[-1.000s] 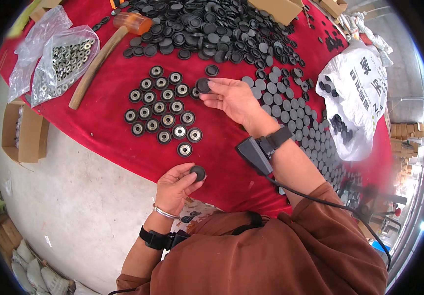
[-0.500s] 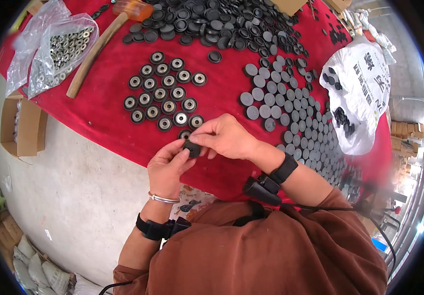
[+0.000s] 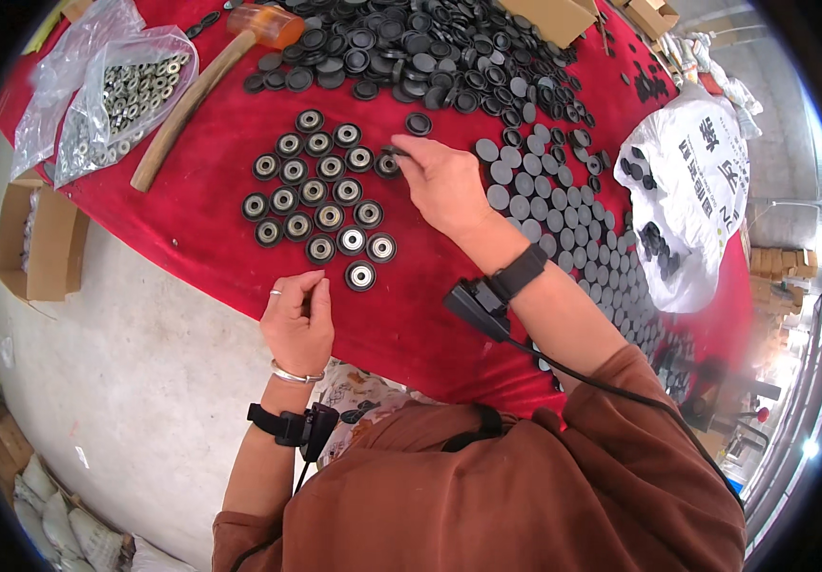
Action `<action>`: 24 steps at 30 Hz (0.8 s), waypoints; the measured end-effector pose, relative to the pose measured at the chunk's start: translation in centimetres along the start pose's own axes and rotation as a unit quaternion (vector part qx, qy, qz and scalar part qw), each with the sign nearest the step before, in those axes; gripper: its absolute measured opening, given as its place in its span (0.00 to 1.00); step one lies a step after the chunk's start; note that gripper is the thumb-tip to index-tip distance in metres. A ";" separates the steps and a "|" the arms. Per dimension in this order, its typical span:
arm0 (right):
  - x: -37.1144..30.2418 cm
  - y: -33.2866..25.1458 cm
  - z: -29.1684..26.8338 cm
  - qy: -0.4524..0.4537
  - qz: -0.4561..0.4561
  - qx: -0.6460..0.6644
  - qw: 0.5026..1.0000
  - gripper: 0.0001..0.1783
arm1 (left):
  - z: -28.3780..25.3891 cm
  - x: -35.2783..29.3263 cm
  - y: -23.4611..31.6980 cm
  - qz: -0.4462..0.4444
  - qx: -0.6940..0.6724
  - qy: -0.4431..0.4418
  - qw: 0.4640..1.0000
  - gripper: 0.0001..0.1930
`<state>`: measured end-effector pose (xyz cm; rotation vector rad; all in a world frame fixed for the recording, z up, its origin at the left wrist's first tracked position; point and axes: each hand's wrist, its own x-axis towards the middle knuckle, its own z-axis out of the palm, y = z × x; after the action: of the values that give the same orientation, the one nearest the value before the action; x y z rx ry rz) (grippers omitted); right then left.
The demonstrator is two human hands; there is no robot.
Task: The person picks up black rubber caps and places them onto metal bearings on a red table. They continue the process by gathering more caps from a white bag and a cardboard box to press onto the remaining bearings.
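Note:
My right hand (image 3: 441, 189) pinches a dark round cap (image 3: 394, 151), seen nearly edge-on between thumb and fingertips. It is just over the rightmost of several black round caps with metal bearings (image 3: 313, 192), grouped on the red cloth. My left hand (image 3: 298, 322) hovers by the cloth's near edge, fingers curled in toward the thumb, with nothing visible in them. The closest bearing-fitted cap (image 3: 359, 276) sits up and to the right of that hand. One loose black cap (image 3: 419, 124) lies beyond my right hand.
Many black caps (image 3: 421, 62) heap at the back; grey-faced discs (image 3: 573, 217) spread along the right beside a white sack (image 3: 692, 191). At left are a clear bag of bearings (image 3: 139, 95) and a mallet (image 3: 196, 91). An open carton (image 3: 53, 243) stands below the table edge.
Both hands held a dark cap together near the closest bearing-fitted cap. They have parted: the right moved away from me with a cap, the left drew back toward the near edge.

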<state>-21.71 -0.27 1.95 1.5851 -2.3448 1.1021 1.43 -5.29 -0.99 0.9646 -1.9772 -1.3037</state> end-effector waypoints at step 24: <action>1.6 -3.8 -0.2 -0.333 -0.085 -0.307 0.888 0.12 | -0.6 1.1 0.9 0.112 0.083 -0.063 0.988 0.05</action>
<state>-19.27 -2.09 4.73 2.0125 -2.4457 -0.2958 1.06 -6.31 0.13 0.7236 -2.2462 -1.1136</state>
